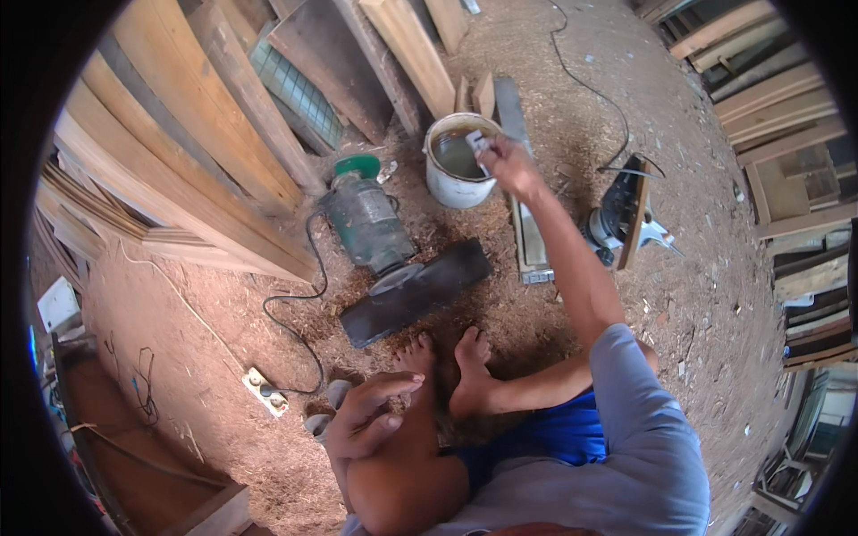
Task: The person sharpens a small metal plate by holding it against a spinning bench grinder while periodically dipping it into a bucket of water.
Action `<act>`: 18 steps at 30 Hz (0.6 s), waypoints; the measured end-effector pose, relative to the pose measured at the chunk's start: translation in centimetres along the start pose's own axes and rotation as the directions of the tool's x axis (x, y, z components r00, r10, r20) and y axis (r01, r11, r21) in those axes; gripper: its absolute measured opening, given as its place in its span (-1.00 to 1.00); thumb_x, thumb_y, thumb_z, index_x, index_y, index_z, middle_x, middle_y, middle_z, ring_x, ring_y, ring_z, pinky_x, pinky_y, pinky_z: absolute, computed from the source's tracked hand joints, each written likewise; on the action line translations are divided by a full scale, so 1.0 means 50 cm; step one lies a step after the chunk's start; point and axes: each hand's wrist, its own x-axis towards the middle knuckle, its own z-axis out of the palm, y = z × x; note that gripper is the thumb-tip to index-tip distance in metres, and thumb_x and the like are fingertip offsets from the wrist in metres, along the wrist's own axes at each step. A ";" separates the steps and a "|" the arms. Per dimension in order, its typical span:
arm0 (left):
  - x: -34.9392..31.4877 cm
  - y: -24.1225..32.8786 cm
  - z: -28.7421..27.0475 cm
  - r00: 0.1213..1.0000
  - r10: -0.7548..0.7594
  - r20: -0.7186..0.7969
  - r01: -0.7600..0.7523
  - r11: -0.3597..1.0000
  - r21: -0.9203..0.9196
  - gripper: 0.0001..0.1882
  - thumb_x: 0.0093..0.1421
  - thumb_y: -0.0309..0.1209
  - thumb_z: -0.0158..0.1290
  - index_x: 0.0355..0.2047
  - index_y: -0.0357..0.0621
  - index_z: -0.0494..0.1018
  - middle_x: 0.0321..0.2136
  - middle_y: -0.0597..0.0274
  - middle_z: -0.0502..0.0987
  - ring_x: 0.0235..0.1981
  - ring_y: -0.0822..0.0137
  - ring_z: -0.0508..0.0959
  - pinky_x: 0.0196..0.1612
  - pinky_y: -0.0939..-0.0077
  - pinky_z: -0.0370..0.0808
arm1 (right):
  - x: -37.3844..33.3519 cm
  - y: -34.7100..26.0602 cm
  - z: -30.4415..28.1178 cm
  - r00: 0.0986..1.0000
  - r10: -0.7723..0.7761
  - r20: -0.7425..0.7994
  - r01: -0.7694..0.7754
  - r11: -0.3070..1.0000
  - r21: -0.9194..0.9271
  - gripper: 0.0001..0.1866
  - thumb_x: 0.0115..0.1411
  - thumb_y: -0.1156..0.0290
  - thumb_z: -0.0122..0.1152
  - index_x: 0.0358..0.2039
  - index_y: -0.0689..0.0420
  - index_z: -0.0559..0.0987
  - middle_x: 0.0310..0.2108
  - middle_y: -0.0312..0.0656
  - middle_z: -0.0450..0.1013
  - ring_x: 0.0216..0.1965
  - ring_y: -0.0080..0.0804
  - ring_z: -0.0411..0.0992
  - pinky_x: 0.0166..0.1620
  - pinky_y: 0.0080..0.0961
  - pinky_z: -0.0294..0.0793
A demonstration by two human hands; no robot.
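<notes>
Bucket [447,183], white and round, stands on the sawdust-strewn ground [679,295] ahead of the seated person, with murky liquid inside it. Over its right rim the right hand [505,161] is stretched out at arm's length, its fingers pinched on a small pale flat piece [476,143]; what that piece is cannot be made out at this size, though it looks like a little blade or stone. The piece sits just above the liquid, and whether it touches the surface is unclear.

The left hand [371,406] rests on the raised left knee, fingers loosely spread and holding nothing. 2 bare feet [451,362] are planted on the ground just in front of the knees, near a dark flat slab [416,290] that lies at an angle. Touching the far end of that slab is a green bench motor [366,219] with a round disc at its near end; a black cable runs from it to a white socket strip [265,391] on the ground to the left.

Right of the bucket lies a long narrow grey metal bar [527,223], and beyond it a dark power tool [626,219] rests tilted on its side. Timber planks [170,134] lean along the left, and more boards [778,98] are stacked at the right.
</notes>
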 end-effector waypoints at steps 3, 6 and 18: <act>-0.001 -0.041 -0.043 0.994 -0.104 0.009 0.104 0.993 0.059 -0.53 0.14 -0.39 0.06 0.04 -0.36 0.35 -0.02 -0.15 0.43 0.03 0.05 0.44 0.06 0.29 0.35 | 0.095 0.001 0.036 0.998 0.010 0.058 0.009 0.948 -0.317 -0.71 0.03 0.35 0.17 -0.31 0.31 0.56 -0.32 0.20 0.51 -0.23 -0.04 0.52 -0.17 -0.27 0.45; -0.013 -0.059 -0.074 0.991 -0.133 0.022 0.128 0.980 0.155 -0.54 0.11 -0.43 0.11 0.03 -0.32 0.36 -0.03 -0.11 0.44 0.02 0.04 0.44 0.03 0.28 0.36 | 0.179 0.061 0.098 0.978 0.024 0.209 0.140 0.668 -0.731 -0.69 -0.01 0.38 0.05 -0.30 0.29 0.60 -0.28 0.22 0.50 -0.17 0.03 0.50 -0.11 -0.21 0.49; -0.074 -0.108 -0.109 0.954 -0.269 -0.134 0.283 0.954 0.101 -0.53 0.09 -0.40 0.10 0.02 -0.28 0.36 -0.06 -0.11 0.45 0.01 -0.03 0.44 0.02 0.26 0.37 | 0.257 0.250 0.159 0.894 0.011 0.449 0.394 0.459 -0.796 -0.78 0.03 0.41 0.01 -0.52 0.15 0.64 -0.36 0.07 0.54 -0.36 -0.12 0.52 -0.29 -0.30 0.50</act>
